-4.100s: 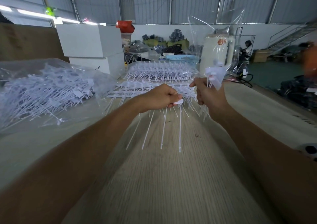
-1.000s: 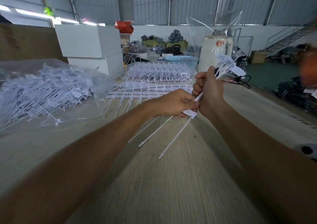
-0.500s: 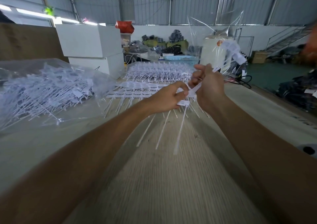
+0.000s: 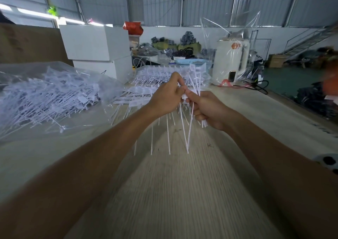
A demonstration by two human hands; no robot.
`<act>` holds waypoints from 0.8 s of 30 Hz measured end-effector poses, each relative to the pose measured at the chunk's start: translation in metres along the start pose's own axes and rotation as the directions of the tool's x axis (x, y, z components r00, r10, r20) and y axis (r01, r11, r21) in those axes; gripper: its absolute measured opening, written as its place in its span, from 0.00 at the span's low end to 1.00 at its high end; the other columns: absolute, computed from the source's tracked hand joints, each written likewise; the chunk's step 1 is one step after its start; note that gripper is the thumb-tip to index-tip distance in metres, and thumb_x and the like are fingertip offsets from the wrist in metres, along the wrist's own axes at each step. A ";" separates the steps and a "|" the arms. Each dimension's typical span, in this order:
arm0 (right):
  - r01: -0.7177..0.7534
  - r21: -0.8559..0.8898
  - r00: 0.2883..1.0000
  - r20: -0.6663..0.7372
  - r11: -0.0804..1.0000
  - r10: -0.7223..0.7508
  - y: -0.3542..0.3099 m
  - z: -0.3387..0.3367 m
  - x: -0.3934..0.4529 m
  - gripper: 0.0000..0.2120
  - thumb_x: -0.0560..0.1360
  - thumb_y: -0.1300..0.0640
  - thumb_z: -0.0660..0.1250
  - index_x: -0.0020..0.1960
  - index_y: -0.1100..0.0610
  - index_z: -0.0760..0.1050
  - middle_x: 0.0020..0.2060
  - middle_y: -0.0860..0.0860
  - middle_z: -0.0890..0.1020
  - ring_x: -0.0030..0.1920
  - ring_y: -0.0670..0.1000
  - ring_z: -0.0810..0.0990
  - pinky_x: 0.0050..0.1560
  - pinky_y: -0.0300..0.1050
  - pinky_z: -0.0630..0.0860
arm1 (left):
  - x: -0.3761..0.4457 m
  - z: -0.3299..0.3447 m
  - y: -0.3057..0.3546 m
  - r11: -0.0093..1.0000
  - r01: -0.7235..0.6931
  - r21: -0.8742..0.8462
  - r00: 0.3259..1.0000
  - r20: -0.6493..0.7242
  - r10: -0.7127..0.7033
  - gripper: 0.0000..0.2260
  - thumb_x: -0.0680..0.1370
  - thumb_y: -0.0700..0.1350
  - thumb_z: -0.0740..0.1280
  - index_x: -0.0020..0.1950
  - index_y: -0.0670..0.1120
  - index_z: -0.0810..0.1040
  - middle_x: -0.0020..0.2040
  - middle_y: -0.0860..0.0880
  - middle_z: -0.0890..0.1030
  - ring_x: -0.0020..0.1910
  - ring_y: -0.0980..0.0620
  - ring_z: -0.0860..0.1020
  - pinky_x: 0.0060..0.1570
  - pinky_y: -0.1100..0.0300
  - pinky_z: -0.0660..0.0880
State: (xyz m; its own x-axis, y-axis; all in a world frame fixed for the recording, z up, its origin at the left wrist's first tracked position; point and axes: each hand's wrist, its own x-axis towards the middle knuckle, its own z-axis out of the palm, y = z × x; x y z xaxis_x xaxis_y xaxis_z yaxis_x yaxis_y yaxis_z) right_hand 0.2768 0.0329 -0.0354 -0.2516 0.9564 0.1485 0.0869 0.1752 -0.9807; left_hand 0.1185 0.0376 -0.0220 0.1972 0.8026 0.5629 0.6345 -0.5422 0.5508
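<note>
Over the wooden table [image 4: 182, 193], my left hand [image 4: 166, 97] pinches the joined top of a row of white plastic ties [image 4: 169, 136]; their thin tails hang down toward the table. My right hand [image 4: 206, 108] grips a bunch of separated white ties [image 4: 196, 76]. Their flag heads stick up above the fist and their tails poke out below it. The two hands touch at the fingertips, where one tie is pinched between them.
A clear bag full of loose white ties [image 4: 45, 96] lies at the left. Sheets of joined ties [image 4: 146, 77] lie behind my hands. White boxes [image 4: 95, 44], a white appliance under clear plastic [image 4: 230, 61] and a blue basket [image 4: 190, 62] stand at the far edge.
My right hand has dropped and turned, so its bundle now stands upright. My left hand has risen to meet it at the fingertips. The hanging row of ties has swung with it.
</note>
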 end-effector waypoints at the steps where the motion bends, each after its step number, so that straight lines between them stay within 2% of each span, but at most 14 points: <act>1: -0.007 0.039 1.000 -0.010 0.999 0.007 -0.001 -0.001 0.000 0.18 0.81 0.44 0.64 0.42 0.57 0.73 0.26 0.46 0.60 0.22 0.44 0.57 0.20 0.36 0.57 | 0.001 -0.001 -0.001 0.997 0.014 0.079 1.000 -0.023 -0.013 0.06 0.85 0.47 0.59 0.49 0.49 0.70 0.31 0.52 0.74 0.26 0.57 0.70 0.31 0.57 0.64; 3: -0.013 0.090 1.000 -0.008 0.996 0.014 -0.001 -0.005 0.000 0.16 0.83 0.46 0.63 0.42 0.56 0.71 0.27 0.47 0.60 0.23 0.44 0.56 0.21 0.36 0.56 | 0.002 -0.003 -0.004 0.986 0.055 0.154 0.998 -0.021 -0.052 0.13 0.85 0.51 0.59 0.41 0.51 0.72 0.35 0.51 0.78 0.32 0.56 0.76 0.38 0.56 0.68; 5: -0.005 0.086 1.000 0.010 0.996 0.005 0.001 -0.008 -0.001 0.16 0.83 0.47 0.62 0.42 0.55 0.70 0.27 0.47 0.61 0.23 0.44 0.56 0.21 0.36 0.56 | 0.002 -0.003 -0.006 0.991 0.099 0.085 0.995 0.019 -0.101 0.16 0.85 0.50 0.60 0.38 0.49 0.74 0.36 0.50 0.80 0.37 0.54 0.81 0.43 0.55 0.74; 8: 0.045 -0.033 0.999 0.006 0.998 -0.044 0.004 -0.006 -0.002 0.16 0.84 0.47 0.59 0.42 0.55 0.69 0.26 0.47 0.63 0.23 0.44 0.59 0.22 0.37 0.57 | 0.001 -0.003 -0.006 0.985 0.159 -0.069 0.987 0.050 -0.156 0.17 0.85 0.48 0.61 0.38 0.43 0.74 0.34 0.46 0.77 0.31 0.58 0.78 0.37 0.60 0.72; 10: 0.132 -0.174 0.991 -0.011 0.976 -0.136 0.004 -0.003 -0.003 0.16 0.85 0.48 0.58 0.42 0.55 0.69 0.27 0.46 0.66 0.23 0.43 0.63 0.25 0.37 0.60 | 0.001 -0.004 -0.005 0.963 0.211 -0.168 0.977 0.052 -0.205 0.17 0.84 0.47 0.61 0.39 0.41 0.76 0.30 0.49 0.75 0.24 0.63 0.73 0.30 0.67 0.69; 12: 0.238 -0.383 0.963 -0.025 0.892 -0.268 0.003 0.000 -0.004 0.14 0.85 0.48 0.56 0.46 0.56 0.70 0.31 0.48 0.70 0.29 0.44 0.68 0.32 0.40 0.65 | 0.001 -0.006 -0.004 0.929 0.265 -0.259 0.964 0.062 -0.258 0.17 0.84 0.46 0.63 0.37 0.43 0.76 0.26 0.54 0.75 0.22 0.65 0.72 0.27 0.72 0.68; 15: 0.281 -0.602 0.929 -0.026 0.748 -0.370 0.005 0.002 -0.004 0.15 0.85 0.49 0.55 0.50 0.61 0.68 0.35 0.52 0.73 0.35 0.50 0.71 0.39 0.48 0.66 | 0.001 -0.007 -0.004 0.889 0.327 -0.320 0.945 0.118 -0.305 0.14 0.84 0.46 0.63 0.41 0.43 0.77 0.25 0.55 0.74 0.22 0.61 0.70 0.30 0.65 0.67; 18: 0.302 -0.699 0.904 -0.004 0.648 -0.426 0.007 0.001 -0.004 0.13 0.85 0.49 0.55 0.49 0.58 0.62 0.31 0.51 0.71 0.31 0.48 0.70 0.33 0.49 0.60 | -0.001 -0.009 -0.004 0.879 0.355 -0.319 0.933 0.174 -0.313 0.12 0.84 0.46 0.62 0.46 0.40 0.79 0.25 0.53 0.71 0.23 0.57 0.67 0.32 0.60 0.63; 21: 0.337 -0.786 0.864 0.039 0.519 -0.501 0.010 -0.001 -0.003 0.11 0.85 0.49 0.56 0.52 0.56 0.60 0.29 0.48 0.69 0.29 0.47 0.69 0.29 0.45 0.58 | -0.002 -0.010 -0.004 0.884 0.351 -0.309 0.933 0.199 -0.301 0.15 0.83 0.46 0.63 0.37 0.45 0.73 0.24 0.53 0.70 0.24 0.56 0.66 0.30 0.60 0.62; 24: 0.340 -0.856 0.843 0.093 0.390 -0.529 0.013 -0.004 -0.003 0.12 0.85 0.49 0.56 0.57 0.58 0.62 0.30 0.49 0.71 0.30 0.54 0.71 0.30 0.47 0.60 | -0.003 -0.010 -0.006 0.860 0.373 -0.348 0.921 0.255 -0.296 0.14 0.83 0.40 0.58 0.37 0.46 0.70 0.23 0.55 0.69 0.22 0.56 0.65 0.30 0.61 0.59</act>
State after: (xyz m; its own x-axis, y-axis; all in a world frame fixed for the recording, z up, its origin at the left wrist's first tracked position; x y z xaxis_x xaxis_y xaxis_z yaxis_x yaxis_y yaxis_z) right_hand 0.2824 0.0333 -0.0477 -0.3481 0.6918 0.6326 0.7735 0.5932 -0.2231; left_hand 0.1072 0.0363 -0.0208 0.1840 0.9627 0.1982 0.3589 -0.2535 0.8983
